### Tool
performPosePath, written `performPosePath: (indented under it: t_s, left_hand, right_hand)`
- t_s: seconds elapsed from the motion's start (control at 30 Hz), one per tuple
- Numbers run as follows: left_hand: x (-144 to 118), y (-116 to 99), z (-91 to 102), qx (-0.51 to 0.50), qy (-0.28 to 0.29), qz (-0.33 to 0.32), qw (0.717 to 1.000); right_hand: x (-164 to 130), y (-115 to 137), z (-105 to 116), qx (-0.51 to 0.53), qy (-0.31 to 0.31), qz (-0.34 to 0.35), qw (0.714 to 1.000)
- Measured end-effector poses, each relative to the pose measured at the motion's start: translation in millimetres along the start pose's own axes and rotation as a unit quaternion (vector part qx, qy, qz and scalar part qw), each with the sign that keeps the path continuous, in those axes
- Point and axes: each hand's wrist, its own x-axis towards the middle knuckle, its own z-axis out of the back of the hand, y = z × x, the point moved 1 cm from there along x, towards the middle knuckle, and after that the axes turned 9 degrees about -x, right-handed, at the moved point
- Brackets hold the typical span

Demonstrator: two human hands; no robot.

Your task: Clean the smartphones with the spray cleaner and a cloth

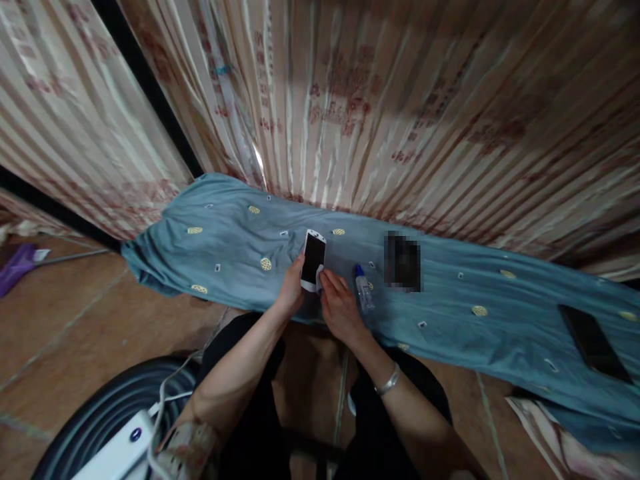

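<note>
Between both hands, centre of view: white phone (313, 260) w/ dark screen, tilted up off the blue cloth (450, 293). Left hand (291, 288) has its grip closed round the phone's left edge, thumb near the lower corner. Right hand (339, 307) sits at the phone's lower right corner, fingertips pressing a small white wipe (320, 276) against it; grip closed on the wipe, as far as can be seen. Silver bracelet (388, 381) on right wrist.

Just right of the right-hand grip: small clear spray bottle (364, 289) w/ blue cap, lying on the cloth, not touched. Further right, a dark pixelated rectangle (403, 261), can't tell what it is. Well off to the far right, a second dark phone (594, 343) flat on the cloth.

Behind the grip: striped curtain (350, 100). Below left, near the person's lap: white power strip (120, 450) w/ cable.
</note>
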Motion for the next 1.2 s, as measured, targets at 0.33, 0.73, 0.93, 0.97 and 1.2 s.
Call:
performPosePath:
  t_s: [0.33, 0.73, 0.93, 0.97, 1.2]
  left_hand:
    - [3, -6, -4.6, -0.024, -0.033, 0.101, 0.994]
    - [7, 5, -1.7, 0.000, -0.031, 0.108, 0.994]
    - [5, 5, -2.4, 0.008, -0.030, 0.120, 0.992]
    - [4, 5, -2.8, 0.010, -0.029, 0.126, 0.992]
    - [2, 6, -9.0, -0.004, -0.041, 0.151, 0.988]
  right_hand:
    - [-7, 8, 3, -0.001, 0.033, 0.012, 0.999]
    - [-8, 14, 8, -0.011, 0.030, 0.018, 0.999]
    - [-8, 19, 9, 0.000, 0.020, 0.022, 1.000]
    - [-8, 20, 10, 0.003, 0.019, 0.024, 1.000]
    - [-9, 28, 11, 0.019, 0.017, 0.046, 0.999]
